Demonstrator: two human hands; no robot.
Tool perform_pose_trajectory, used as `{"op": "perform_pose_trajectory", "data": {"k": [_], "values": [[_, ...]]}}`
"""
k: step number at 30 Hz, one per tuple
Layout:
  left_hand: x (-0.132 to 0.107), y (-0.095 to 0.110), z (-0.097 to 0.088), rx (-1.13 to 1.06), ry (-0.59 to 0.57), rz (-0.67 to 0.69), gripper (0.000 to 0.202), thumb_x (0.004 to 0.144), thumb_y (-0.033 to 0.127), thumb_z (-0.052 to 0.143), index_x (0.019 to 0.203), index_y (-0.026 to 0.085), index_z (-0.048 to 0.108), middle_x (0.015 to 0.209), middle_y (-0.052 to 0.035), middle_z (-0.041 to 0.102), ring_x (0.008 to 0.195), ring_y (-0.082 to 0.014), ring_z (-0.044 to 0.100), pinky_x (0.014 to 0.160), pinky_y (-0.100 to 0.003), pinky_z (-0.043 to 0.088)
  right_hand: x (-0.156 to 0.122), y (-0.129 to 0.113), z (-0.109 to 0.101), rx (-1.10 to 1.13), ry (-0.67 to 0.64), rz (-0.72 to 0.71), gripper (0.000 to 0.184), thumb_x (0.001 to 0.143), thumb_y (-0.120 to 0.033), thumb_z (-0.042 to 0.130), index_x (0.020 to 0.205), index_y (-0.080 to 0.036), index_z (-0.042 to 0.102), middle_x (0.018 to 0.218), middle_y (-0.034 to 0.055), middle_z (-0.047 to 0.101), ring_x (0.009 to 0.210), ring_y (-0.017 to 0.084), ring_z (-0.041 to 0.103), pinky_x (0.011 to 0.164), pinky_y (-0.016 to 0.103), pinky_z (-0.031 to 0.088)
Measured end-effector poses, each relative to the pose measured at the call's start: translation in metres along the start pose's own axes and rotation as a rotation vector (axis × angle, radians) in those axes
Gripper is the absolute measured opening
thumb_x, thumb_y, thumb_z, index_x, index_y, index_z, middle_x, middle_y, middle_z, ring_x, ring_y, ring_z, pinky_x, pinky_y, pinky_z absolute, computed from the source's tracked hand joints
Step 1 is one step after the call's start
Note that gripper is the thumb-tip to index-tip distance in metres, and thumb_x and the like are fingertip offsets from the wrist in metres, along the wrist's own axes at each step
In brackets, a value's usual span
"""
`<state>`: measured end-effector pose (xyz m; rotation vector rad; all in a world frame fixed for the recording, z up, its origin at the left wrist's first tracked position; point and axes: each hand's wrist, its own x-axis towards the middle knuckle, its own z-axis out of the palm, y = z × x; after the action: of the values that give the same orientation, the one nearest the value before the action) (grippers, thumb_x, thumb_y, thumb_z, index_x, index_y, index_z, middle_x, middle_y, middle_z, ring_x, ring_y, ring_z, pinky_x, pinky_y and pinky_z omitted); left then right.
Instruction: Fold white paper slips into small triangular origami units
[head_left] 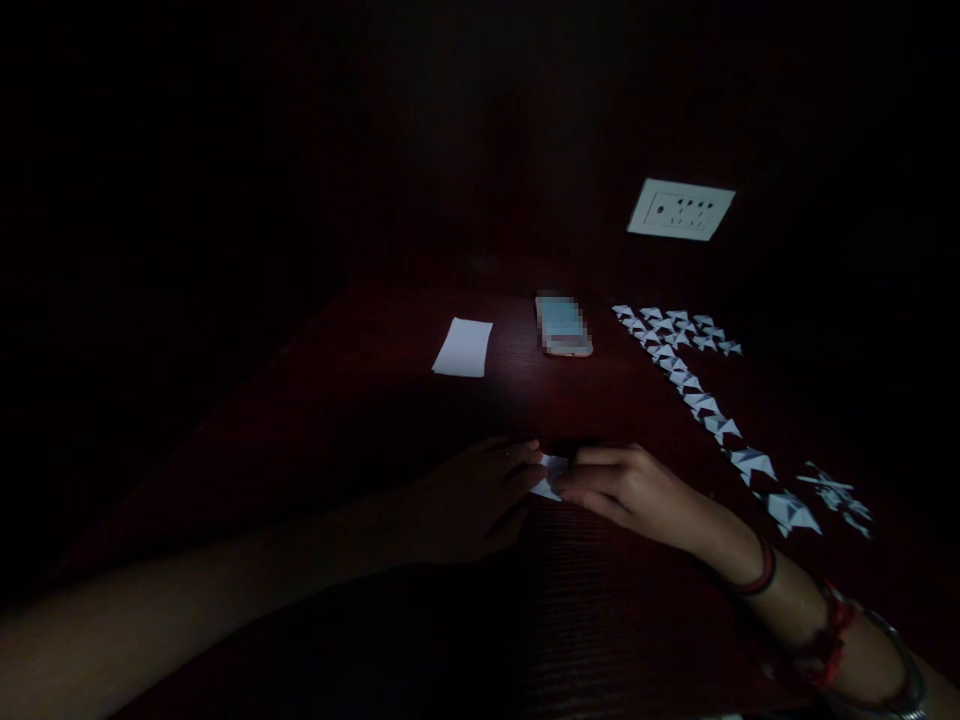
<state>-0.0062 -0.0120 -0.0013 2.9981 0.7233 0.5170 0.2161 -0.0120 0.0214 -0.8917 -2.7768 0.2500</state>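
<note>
Between my two hands lies a small piece of white paper (553,474) with creases in it, low over the dark red table. The fingers of my left hand (480,495), in deep shadow, press on its left side. At its right edge, my right hand (619,482) pinches the paper with thumb and fingers. Part of the paper is covered by the fingers, so its full shape is hidden. Off to the right, several folded white paper pieces (703,403) stand in rows, one of them a short way beyond my right wrist.
A stack of white paper sheets (463,348) lies farther back on the table (360,390). To its right rests a phone (564,326) with a lit screen. Thin paper scraps (836,495) lie at the far right. A white socket plate (681,210) is on the back wall.
</note>
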Motion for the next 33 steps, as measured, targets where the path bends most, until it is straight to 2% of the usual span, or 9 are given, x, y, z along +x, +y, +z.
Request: {"op": "perform_pose_trajectory", "data": {"k": [9, 15, 22, 27, 30, 33], "values": [[0.002, 0.0, -0.002, -0.022, -0.044, 0.007, 0.045, 0.083, 0.022, 0.039, 0.125, 0.012, 0.03, 0.125, -0.0125, 0.04, 0.116, -0.0223, 0.034, 0.097, -0.039, 0.028, 0.004, 0.005, 0.001, 0.125, 0.154, 0.189, 0.011, 0.079, -0.016, 0.044, 0.071, -0.016, 0.052, 0.067, -0.0008, 0.047, 0.06, 0.009, 0.046, 0.057, 0.019, 0.036], [0.001, -0.002, 0.001, -0.013, -0.053, 0.018, 0.045, 0.083, 0.023, 0.038, 0.126, 0.015, 0.029, 0.125, -0.0097, 0.04, 0.117, -0.0213, 0.034, 0.097, -0.039, 0.027, 0.007, 0.008, 0.004, 0.181, 0.156, 0.229, 0.009, 0.076, -0.014, 0.046, 0.071, -0.015, 0.054, 0.065, -0.0012, 0.047, 0.059, 0.009, 0.045, 0.057, 0.02, 0.035], [-0.001, -0.004, 0.006, 0.011, -0.024, 0.027, 0.041, 0.083, 0.024, 0.038, 0.124, 0.016, 0.034, 0.124, -0.0103, 0.04, 0.116, -0.0217, 0.034, 0.097, -0.038, 0.028, 0.008, 0.006, 0.006, 0.188, 0.14, 0.24, 0.008, 0.074, -0.012, 0.047, 0.071, -0.014, 0.055, 0.065, -0.0007, 0.048, 0.058, 0.009, 0.045, 0.056, 0.02, 0.036], [-0.001, -0.002, 0.006, 0.026, -0.066, -0.003, 0.041, 0.084, 0.025, 0.037, 0.124, 0.017, 0.035, 0.126, -0.0095, 0.037, 0.116, -0.0218, 0.034, 0.096, -0.038, 0.028, 0.009, 0.006, 0.008, 0.164, 0.143, 0.27, 0.008, 0.075, -0.014, 0.048, 0.071, -0.015, 0.055, 0.066, -0.0003, 0.049, 0.06, 0.009, 0.047, 0.058, 0.021, 0.038], [-0.001, -0.002, 0.006, 0.036, -0.087, -0.007, 0.041, 0.085, 0.025, 0.034, 0.125, 0.018, 0.033, 0.128, -0.0087, 0.036, 0.117, -0.0213, 0.032, 0.096, -0.038, 0.027, 0.007, 0.003, 0.003, 0.141, 0.173, 0.234, 0.01, 0.076, -0.013, 0.048, 0.08, -0.016, 0.057, 0.071, 0.0006, 0.05, 0.065, 0.01, 0.049, 0.062, 0.022, 0.04], [-0.001, -0.002, 0.007, 0.052, -0.095, -0.006, 0.042, 0.085, 0.025, 0.032, 0.126, 0.017, 0.031, 0.129, -0.0092, 0.035, 0.118, -0.0214, 0.031, 0.097, -0.038, 0.025, 0.003, 0.0, -0.004, 0.113, 0.122, 0.09, 0.02, 0.078, -0.011, 0.045, 0.09, -0.019, 0.059, 0.084, 0.0023, 0.052, 0.076, 0.011, 0.051, 0.07, 0.022, 0.041]]}}
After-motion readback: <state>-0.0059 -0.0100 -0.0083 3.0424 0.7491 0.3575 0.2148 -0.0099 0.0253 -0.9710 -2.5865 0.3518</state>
